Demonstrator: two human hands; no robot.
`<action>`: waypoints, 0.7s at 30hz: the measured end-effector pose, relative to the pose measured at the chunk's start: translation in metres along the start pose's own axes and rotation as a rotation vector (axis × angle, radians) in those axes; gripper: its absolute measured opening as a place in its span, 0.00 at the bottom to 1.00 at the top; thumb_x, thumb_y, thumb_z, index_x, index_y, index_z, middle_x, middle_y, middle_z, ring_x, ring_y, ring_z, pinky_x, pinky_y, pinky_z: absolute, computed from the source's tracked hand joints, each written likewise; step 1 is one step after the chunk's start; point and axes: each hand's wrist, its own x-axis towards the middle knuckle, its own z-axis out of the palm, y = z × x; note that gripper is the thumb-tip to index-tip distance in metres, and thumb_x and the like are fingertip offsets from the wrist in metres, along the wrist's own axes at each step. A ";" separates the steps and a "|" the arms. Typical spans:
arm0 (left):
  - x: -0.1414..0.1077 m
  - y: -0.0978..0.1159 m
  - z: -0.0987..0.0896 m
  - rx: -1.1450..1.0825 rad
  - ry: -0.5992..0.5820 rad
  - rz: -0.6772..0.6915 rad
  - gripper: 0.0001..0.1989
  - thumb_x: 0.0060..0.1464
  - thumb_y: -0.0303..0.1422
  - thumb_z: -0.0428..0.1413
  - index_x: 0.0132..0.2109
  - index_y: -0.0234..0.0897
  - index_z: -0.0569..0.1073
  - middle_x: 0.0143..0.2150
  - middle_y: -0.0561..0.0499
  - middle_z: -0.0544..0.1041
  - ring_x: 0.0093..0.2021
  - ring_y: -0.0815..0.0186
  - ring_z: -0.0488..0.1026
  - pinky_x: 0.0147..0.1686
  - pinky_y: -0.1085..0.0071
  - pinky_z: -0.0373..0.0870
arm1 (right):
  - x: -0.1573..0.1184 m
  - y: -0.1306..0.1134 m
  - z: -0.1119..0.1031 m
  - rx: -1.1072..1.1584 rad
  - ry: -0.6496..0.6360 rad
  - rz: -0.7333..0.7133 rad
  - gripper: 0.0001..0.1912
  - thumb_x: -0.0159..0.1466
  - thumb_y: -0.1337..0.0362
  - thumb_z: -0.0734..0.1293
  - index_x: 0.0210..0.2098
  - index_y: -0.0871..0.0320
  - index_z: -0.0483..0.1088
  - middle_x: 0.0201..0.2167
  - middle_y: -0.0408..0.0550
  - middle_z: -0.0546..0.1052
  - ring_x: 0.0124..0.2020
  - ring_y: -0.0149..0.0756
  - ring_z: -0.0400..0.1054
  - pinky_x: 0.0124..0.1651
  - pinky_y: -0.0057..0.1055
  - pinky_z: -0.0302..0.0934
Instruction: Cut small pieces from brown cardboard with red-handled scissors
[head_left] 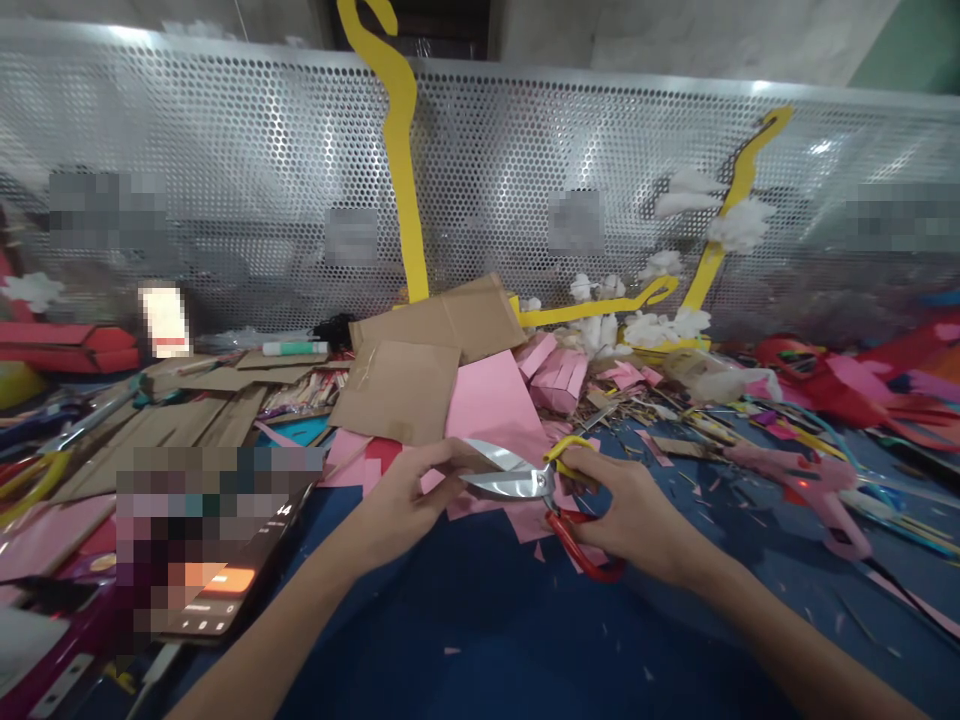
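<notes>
My right hand (626, 500) is wrapped around the handles of a pair of scissors (517, 480), one handle yellow and the other red. The metal blades are parted and point left, toward the fingertips of my left hand (409, 500). That hand is closed in a pinch right at the blades; whatever sits between its fingers is too small or hidden to make out. Just behind the hands lie pink paper (499, 405) and a brown cardboard piece (401, 390). Pink scraps spread under the scissors on the blue tabletop (480, 630).
A pink glue gun (806, 485) lies at right with its red light showing. At left are a phone (225, 590), cardboard strips (172, 430) and a glue stick (295, 348). Yellow curved cutouts (403, 170) stand before the perforated metal panel (247, 150). White fluffy tufts (739, 225) cling to one.
</notes>
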 end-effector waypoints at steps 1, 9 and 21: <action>0.000 -0.001 0.000 0.020 0.003 -0.011 0.10 0.64 0.30 0.51 0.46 0.42 0.77 0.43 0.47 0.80 0.44 0.59 0.76 0.45 0.62 0.71 | 0.000 0.001 0.000 0.000 0.002 0.012 0.09 0.55 0.69 0.69 0.36 0.55 0.71 0.31 0.41 0.74 0.30 0.31 0.63 0.34 0.27 0.59; 0.000 -0.005 0.001 0.048 0.009 -0.016 0.09 0.65 0.35 0.51 0.46 0.40 0.75 0.42 0.47 0.79 0.45 0.59 0.75 0.46 0.63 0.69 | 0.002 0.003 0.005 0.024 0.049 0.093 0.11 0.56 0.65 0.70 0.40 0.56 0.72 0.32 0.44 0.75 0.29 0.32 0.65 0.31 0.27 0.60; 0.005 -0.011 0.000 -0.081 0.125 -0.117 0.08 0.62 0.34 0.54 0.44 0.39 0.76 0.40 0.48 0.78 0.41 0.60 0.74 0.41 0.65 0.69 | 0.000 0.008 -0.002 0.080 0.100 0.068 0.23 0.57 0.55 0.74 0.46 0.54 0.64 0.41 0.48 0.70 0.41 0.41 0.66 0.46 0.37 0.65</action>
